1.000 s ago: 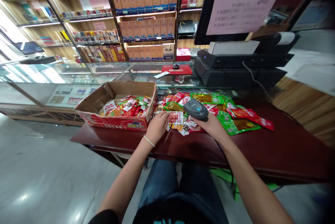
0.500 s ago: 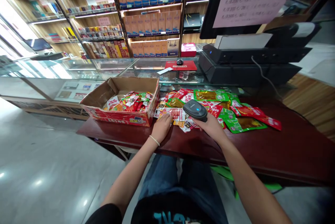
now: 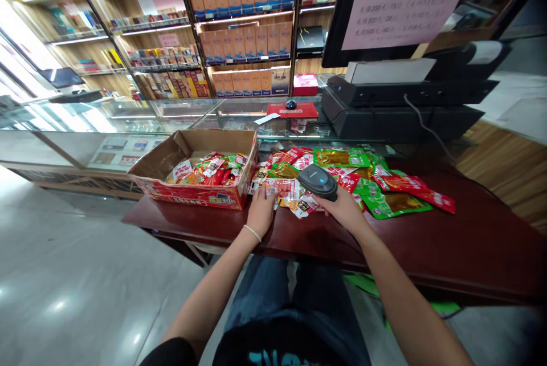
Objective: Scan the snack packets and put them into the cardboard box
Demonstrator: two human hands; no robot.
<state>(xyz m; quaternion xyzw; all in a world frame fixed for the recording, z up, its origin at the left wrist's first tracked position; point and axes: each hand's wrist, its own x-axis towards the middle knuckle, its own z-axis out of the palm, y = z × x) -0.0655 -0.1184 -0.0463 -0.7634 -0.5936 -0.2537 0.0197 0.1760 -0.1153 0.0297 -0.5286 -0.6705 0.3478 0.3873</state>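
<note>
My right hand [image 3: 339, 203] is wrapped round the grip of a dark barcode scanner [image 3: 317, 181], its head over the pile of snack packets. At the pile's near left side, my left hand [image 3: 261, 211] pinches the left edge of a small red and white snack packet [image 3: 285, 188]; its fingertips are partly hidden. Beyond and to the right lie several green snack packets [image 3: 399, 203] and red ones [image 3: 408, 183], overlapping. Just left of my left hand stands an open cardboard box [image 3: 192, 195] with small colourful snack packets [image 3: 213, 169] inside.
The dark red table [image 3: 427, 240] meets a glass counter [image 3: 213, 108] behind. A black cash drawer [image 3: 397, 121] and a monitor with a pink paper sign [image 3: 405, 1] stand at the back right. A mouse [image 3: 291, 105] rests on a red mat. Shelves of boxes line the wall.
My left hand has shifted slightly left and its thumb now shows apart from the fingers at the packet's edge. The scanner stays in my right hand over the pile.
</note>
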